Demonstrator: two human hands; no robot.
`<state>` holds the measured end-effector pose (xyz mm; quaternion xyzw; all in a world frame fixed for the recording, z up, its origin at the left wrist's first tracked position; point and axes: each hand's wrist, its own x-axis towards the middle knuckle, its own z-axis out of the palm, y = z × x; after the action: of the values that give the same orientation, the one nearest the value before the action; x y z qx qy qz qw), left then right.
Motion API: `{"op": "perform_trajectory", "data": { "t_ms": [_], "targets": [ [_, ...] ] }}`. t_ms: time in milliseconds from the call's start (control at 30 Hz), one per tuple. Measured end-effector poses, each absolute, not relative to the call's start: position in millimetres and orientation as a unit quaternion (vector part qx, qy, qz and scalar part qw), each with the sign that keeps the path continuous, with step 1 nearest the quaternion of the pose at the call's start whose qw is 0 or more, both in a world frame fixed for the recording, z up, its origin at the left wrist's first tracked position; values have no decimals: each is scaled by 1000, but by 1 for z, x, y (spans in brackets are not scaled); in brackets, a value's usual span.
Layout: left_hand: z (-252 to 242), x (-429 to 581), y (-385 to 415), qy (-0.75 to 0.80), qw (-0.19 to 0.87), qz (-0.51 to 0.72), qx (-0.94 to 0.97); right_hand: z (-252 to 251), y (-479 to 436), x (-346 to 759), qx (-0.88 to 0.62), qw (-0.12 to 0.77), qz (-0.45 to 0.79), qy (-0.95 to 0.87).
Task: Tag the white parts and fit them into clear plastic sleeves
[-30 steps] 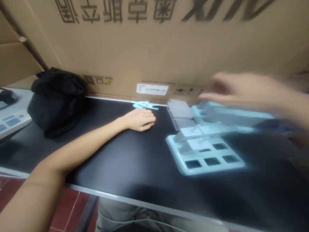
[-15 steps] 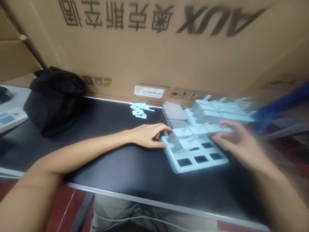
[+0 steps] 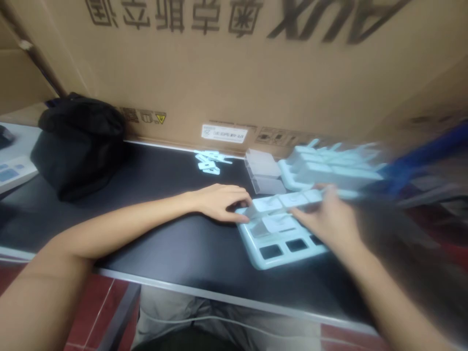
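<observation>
A pale blue plastic tray (image 3: 263,258) with square pockets lies on the black table (image 3: 164,243). Some pockets hold white plastic parts (image 3: 280,224); the front ones are empty. My left hand (image 3: 219,202) rests at the tray's left rim, fingers curled against its far left corner. My right hand (image 3: 329,219) lies over the tray's right side, fingers stretched toward a white part in the back row. A second pale tray (image 3: 329,168) full of white parts sits behind, blurred.
A large cardboard box (image 3: 234,68) walls the table's back. A black bag (image 3: 78,141) sits at the left. Small white clips (image 3: 210,162) lie near the box. Clear plastic pieces (image 3: 263,170) stand behind the front tray. The table edge runs near me.
My left hand moved from near the loose clips to the tray's left rim. My right hand came down from above the rear tray onto the front tray.
</observation>
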<state>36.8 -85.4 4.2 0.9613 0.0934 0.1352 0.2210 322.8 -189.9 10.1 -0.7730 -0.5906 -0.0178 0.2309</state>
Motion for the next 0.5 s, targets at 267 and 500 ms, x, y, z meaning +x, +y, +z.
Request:
{"op": "perform_trajectory", "data": {
  "t_ms": [267,500],
  "targets": [
    [10,10,-33,89,179,262,944,-2,-192,322,-771,188,-93,-601],
    [2,-16,2,309,39,272,911,-2,-195,316,-791,135,-129,-582]
  ]
}}
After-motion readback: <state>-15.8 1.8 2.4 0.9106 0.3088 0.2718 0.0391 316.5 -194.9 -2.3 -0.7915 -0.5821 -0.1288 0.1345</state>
